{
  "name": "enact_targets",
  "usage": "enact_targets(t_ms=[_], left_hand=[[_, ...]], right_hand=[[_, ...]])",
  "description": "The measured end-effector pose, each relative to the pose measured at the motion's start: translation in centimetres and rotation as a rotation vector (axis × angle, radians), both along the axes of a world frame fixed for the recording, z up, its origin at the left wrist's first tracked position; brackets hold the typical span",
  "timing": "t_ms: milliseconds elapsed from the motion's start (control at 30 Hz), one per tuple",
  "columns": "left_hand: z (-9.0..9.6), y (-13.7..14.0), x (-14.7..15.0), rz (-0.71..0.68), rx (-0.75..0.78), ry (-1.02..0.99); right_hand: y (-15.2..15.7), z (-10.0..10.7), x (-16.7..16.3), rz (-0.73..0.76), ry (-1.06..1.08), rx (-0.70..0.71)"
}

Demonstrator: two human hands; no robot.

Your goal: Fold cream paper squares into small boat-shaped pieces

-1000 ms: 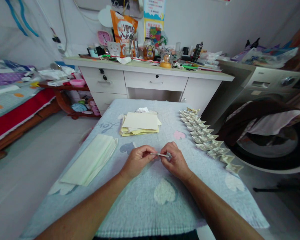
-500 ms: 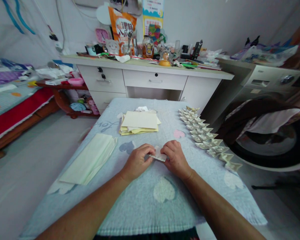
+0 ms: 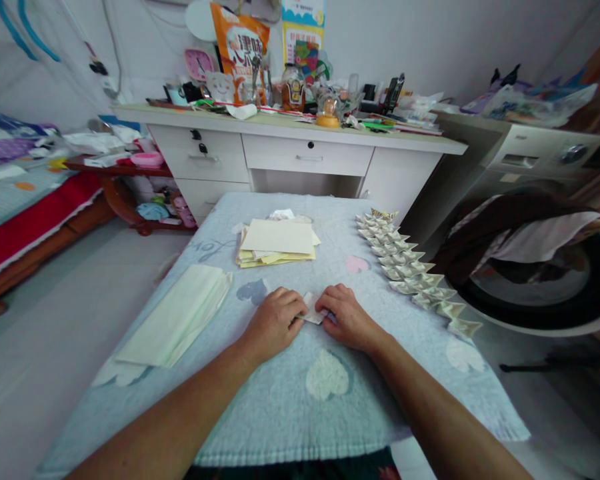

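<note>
Between my two hands, just above or on the cloth-covered table (image 3: pixel 260 407), is a small piece of folded whitish paper (image 3: pixel 312 309). My left hand (image 3: pixel 279 319) grips its left edge, fingers curled over it. At the right edge, my right hand (image 3: pixel 344 313) pinches it between thumb and fingers. Several folded paper boats (image 3: pixel 403 258) stand in rows to the right of my hands. Beyond my hands lies a stack of cream and yellow paper sheets (image 3: pixel 277 237). A pile of long pale green paper (image 3: pixel 177 317) rests to the left.
A white desk (image 3: pixel 307 153) stands behind the table, crowded with a jar (image 3: pixel 293 90), an orange snack bag (image 3: pixel 240 53) and other small items. On the right is a washing machine (image 3: pixel 540 160) with clothes hanging from its open door. A bed (image 3: pixel 35 207) is at the left.
My hands have come slightly closer together on the folded paper, and the right fingers now cover more of it. The whole view has shifted a little.
</note>
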State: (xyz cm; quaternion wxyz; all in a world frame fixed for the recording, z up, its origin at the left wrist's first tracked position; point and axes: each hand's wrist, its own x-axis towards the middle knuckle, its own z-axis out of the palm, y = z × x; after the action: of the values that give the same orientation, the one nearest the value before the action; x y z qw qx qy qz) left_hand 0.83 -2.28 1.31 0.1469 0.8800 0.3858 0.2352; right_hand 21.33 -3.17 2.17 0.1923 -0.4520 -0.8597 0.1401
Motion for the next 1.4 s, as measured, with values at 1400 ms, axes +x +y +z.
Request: enact_targets(t_ms=[1400], left_hand=[[-0.1,0.2,0.7,0.331,-0.066,0.142]], right_hand=[[1.2,-0.8,-0.3,-0.349,0.001,-0.113]])
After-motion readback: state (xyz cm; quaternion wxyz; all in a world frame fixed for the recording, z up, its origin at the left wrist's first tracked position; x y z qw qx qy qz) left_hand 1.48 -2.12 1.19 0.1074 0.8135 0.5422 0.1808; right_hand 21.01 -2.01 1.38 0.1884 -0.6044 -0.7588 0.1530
